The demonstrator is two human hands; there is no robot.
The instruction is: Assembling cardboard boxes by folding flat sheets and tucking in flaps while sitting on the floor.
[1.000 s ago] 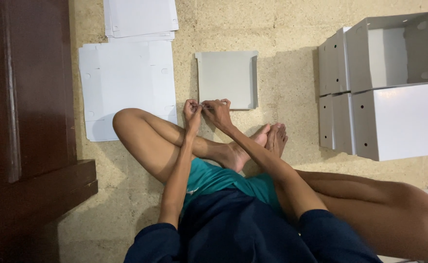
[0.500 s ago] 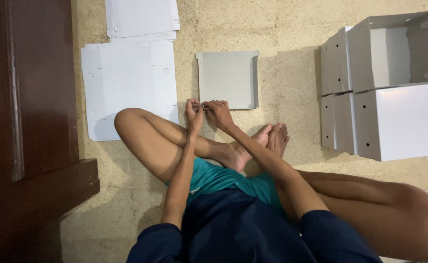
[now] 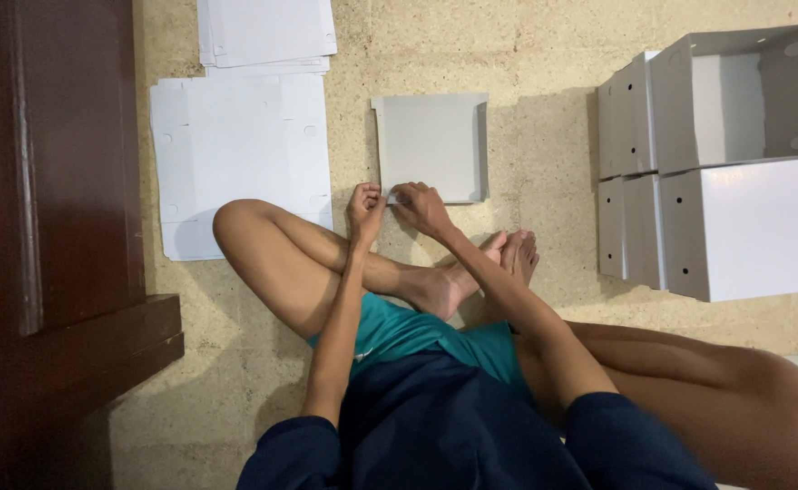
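Left hand: closed in a pinch on the near edge of the grey cardboard piece.
Right hand: pinched on the same edge, just beside the left.
Cardboard piece: laid flat on the floor, beyond crossed legs.
Flat white sheets: left of it.
Folded boxes: stacked well apart, right.

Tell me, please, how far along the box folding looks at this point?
Done: four white folded boxes stand stacked at the right. In hand: the left hand and right hand pinch the near edge of a partly folded grey-white sheet on the floor, its side flaps raised. Left: one flat cut sheet and a stack of flat sheets lie unfolded at the upper left.
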